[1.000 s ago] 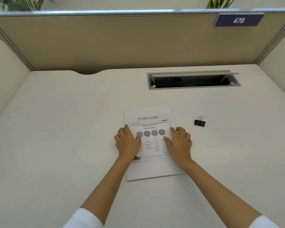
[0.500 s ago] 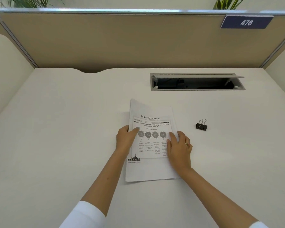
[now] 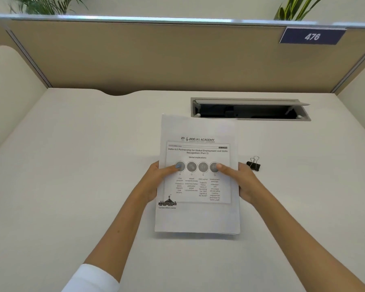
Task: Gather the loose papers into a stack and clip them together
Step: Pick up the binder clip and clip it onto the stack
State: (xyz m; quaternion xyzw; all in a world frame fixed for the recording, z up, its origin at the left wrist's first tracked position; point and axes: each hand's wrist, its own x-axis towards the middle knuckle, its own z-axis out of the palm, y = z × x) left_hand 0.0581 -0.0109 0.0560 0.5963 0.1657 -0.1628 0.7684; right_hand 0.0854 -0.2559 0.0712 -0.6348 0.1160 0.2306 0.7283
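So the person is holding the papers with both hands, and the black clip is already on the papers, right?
Not quite. The head view shows both hands, the left hand and the right hand, holding the papers, but the black clip is not on them. It lies on the desk just to the right of the stack, beside the right hand.

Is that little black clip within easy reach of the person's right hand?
Probably yes. The binder clip lies on bare desk just beyond the right hand, nothing between them, but that hand grips the paper stack and must let go first.
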